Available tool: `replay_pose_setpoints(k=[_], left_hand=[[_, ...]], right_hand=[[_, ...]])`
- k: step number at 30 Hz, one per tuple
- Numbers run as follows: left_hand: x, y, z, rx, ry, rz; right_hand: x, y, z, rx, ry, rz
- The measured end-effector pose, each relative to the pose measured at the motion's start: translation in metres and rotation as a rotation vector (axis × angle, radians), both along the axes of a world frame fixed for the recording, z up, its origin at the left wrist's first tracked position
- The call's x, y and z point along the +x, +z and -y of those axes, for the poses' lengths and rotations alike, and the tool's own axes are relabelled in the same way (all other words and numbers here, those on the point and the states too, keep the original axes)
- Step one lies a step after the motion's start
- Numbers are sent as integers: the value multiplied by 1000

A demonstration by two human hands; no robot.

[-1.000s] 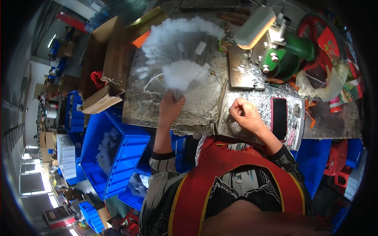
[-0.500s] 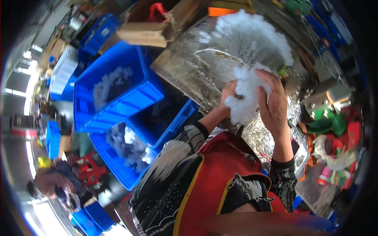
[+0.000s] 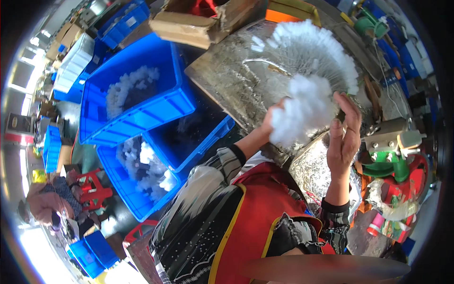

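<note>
A bundle of white fluffy tufts is gripped at its left side by my left hand, whose fingers are mostly hidden behind it. My right hand is raised just right of the bundle, palm toward it, fingers stretched and apart, holding nothing. Beyond the bundle, a wide fan of thin pale stems with white fluffy tips lies on the worn board. Crinkled silvery sheeting covers the surface below my right hand.
At left, a blue crate with white tufts rests over another blue crate holding more. A cardboard box stands at the far edge. Green machine parts are at right. Another person sits at far left, by a red stool.
My right hand has moved off the bundle, rightward and slightly down. The bundle has turned in my left hand, so its dark centre no longer shows. The whole view has shifted slightly.
</note>
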State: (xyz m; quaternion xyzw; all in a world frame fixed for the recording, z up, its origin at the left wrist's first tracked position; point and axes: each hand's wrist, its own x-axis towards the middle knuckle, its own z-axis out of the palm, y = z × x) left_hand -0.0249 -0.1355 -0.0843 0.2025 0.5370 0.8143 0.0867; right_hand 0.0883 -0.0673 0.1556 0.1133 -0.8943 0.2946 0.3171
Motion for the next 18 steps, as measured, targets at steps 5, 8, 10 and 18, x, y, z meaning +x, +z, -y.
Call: replay_pose_setpoints(k=[5,8,10,18], left_hand=[[-21,104,96,-744,489,-240],[-63,121,121,-800,595,-207],[-83,129,144,-1066,632,-255],[-94,86,160,-1638,731,-325]], right_hand=[[-7,-17,-16,-134,-110,73],[-5,-34,-35,-252,-178,182],[-15,-50,-39,-290,-191,274],[-60,-99,-60,-372,-157,448]])
